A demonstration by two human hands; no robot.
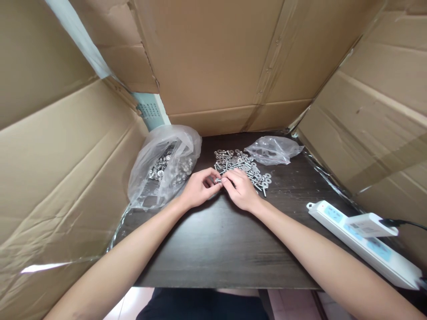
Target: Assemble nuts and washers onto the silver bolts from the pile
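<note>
Pinching one small metal fastener (218, 180), both hands meet at mid-table, at the near-left edge of the hardware pile (240, 162). Left hand (199, 189): narrow curl, thumb and index tips nearly together at the fastener's left end, small gap behind them. Right hand (242, 187): fingers bunched, thumb and index closed on the right end.

Writing: rows of dark characters on a blue-green panel (150, 110), far left, too small to read. Printed label on the white adapter (370, 226) plugged into the power strip (360, 244), right side, also unreadable.

Fastener's long axis seems to run left-right, roughly level; fingertips cover part of it, can't tell which end is the head. Pile bolts point various ways among flat washers (267, 176). Large plastic bag (137, 189) with more hardware at left; small plastic bag (273, 150) beyond the pile, far right.
</note>
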